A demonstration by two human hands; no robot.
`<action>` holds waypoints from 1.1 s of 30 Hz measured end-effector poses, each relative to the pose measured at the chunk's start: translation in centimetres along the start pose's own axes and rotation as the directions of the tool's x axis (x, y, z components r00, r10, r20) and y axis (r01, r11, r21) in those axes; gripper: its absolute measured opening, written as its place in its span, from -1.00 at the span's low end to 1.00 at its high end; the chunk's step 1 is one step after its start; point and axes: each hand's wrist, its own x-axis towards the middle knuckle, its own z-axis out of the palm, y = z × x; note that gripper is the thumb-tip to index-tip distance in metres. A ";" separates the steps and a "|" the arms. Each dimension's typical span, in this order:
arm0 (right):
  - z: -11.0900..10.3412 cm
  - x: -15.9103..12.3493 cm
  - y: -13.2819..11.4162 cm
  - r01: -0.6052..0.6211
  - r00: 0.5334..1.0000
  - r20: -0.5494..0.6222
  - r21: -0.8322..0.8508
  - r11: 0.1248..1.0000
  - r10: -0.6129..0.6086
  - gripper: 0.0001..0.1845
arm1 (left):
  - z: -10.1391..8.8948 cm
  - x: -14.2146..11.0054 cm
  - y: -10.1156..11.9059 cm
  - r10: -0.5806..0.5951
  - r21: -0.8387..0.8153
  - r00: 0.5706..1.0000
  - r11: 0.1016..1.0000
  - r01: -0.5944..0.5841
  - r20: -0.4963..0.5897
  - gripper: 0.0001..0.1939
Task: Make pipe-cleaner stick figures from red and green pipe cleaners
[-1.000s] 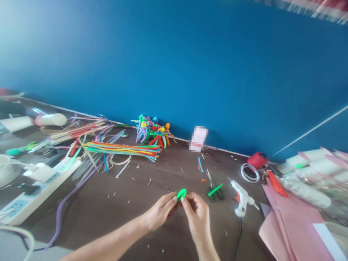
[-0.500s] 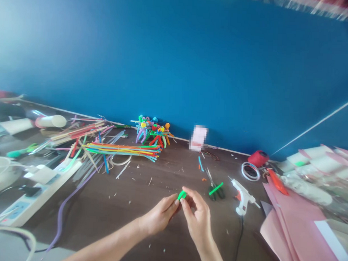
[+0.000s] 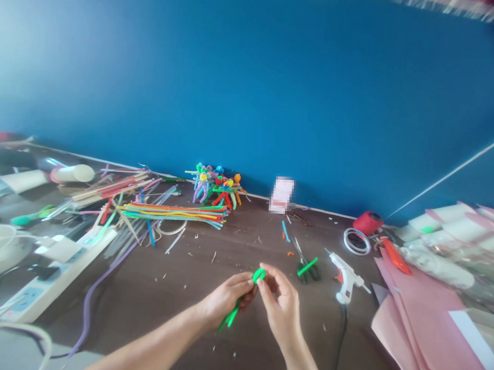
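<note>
Between my two hands is a bent green pipe cleaner [image 3: 259, 274], its top curled into a small loop. Its loose ends hang down below the fingers of my left hand [image 3: 233, 297]. That hand is closed around the stems just under the loop. My right hand [image 3: 279, 295] pinches the loop's right side between thumb and fingertips. Some of the pipe cleaner is hidden by the fingers. Past my right hand lie black-handled scissors [image 3: 303, 260], with a short green pipe cleaner piece [image 3: 308, 266] across the handles.
A white glue gun [image 3: 346, 277] with its cord lies to the right, near pink sheets [image 3: 415, 315]. At left are a bundle of coloured pipe cleaners [image 3: 175, 214] and a power strip [image 3: 61, 278]. Small pipe-cleaner figures [image 3: 216, 186] stand by the blue wall [image 3: 250, 88].
The green pipe cleaner's loop now shows more openly above my fingers. Its ends have come into view below my left hand. Both hands stay nearly in place.
</note>
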 end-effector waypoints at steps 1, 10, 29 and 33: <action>0.0 0.0 0.0 -0.006 1.000 0.002 0.004 1.000 0.006 -0.77 | 0.0 0.0 0.0 -0.002 -0.023 1.000 1.000 0.002 0.007 -0.77; -0.1 0.4 0.5 -0.084 0.994 0.074 0.112 0.990 0.076 -0.73 | -0.2 0.3 0.7 0.025 -0.020 0.994 1.000 -0.023 0.104 -0.83; 3.1 -1.3 1.8 -0.178 0.976 0.162 0.194 0.965 0.147 -0.75 | 0.4 1.3 0.4 0.055 -0.247 0.957 0.960 -0.129 -0.284 -0.76; 3.6 -1.5 1.6 -0.301 0.948 0.206 0.335 0.893 0.242 -0.76 | 0.5 1.3 -0.1 -0.013 -0.149 0.965 0.988 -0.027 -0.262 -0.60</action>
